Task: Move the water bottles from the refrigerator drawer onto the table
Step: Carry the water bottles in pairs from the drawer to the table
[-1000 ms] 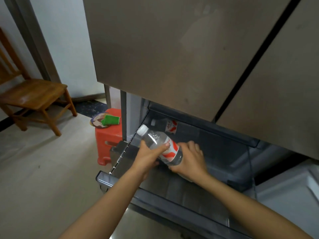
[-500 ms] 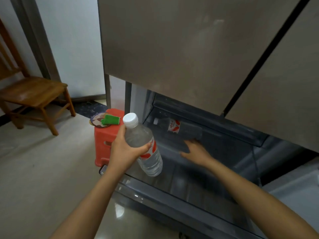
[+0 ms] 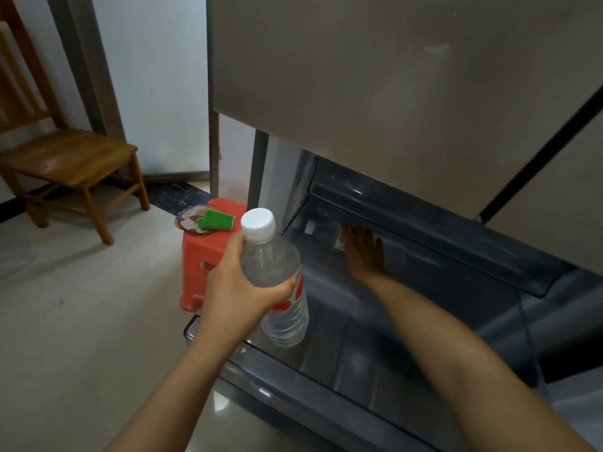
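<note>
well, far left stands a wooden chair (image 3: 65,158) against the wall. right of it, close beside the refrigerator, is a red stool (image 3: 202,256) with a green cloth (image 3: 217,219) lying on a round disc (image 3: 187,220). next comes the left hand (image 3: 241,288), fingers and thumb wrapped round the middle of a water bottle (image 3: 277,282). it holds the bottle nearly upright, white cap (image 3: 258,221) on top, over the near left corner of the pulled-out refrigerator drawer (image 3: 408,337). further right and deeper in, a second bottle (image 3: 324,230) lies on its side at the far left of the drawer, cap pointing left. the right hand (image 3: 363,252) reaches to it, fingers stretched out and slightly spread, laid on its label end. above hangs the closed refrigerator door (image 3: 359,76).
</note>
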Action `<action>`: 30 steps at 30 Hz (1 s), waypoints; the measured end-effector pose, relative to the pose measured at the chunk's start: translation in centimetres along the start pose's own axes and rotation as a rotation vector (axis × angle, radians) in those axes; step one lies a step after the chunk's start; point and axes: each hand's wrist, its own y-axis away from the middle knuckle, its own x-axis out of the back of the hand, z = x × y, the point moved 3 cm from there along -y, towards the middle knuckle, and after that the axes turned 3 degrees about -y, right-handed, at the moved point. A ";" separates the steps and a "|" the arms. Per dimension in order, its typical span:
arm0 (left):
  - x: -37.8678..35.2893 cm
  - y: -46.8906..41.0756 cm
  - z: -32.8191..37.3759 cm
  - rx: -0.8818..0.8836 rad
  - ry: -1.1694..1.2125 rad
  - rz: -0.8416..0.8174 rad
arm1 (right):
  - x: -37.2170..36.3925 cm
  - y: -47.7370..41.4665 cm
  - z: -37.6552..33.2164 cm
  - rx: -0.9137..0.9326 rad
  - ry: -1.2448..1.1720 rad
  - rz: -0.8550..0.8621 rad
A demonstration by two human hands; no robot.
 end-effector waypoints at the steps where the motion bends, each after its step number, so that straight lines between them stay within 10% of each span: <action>1: 0.0 0.0 -0.1 0.006 0.004 0.011 | -0.1 -0.5 0.0 -0.001 0.030 0.011; 14: -0.2 -0.6 -0.9 0.095 0.005 0.038 | -0.2 2.3 0.4 0.075 0.202 -0.046; 30: 1.0 -0.4 4.2 0.073 0.104 -0.014 | 16.9 21.7 1.1 0.027 -0.755 0.243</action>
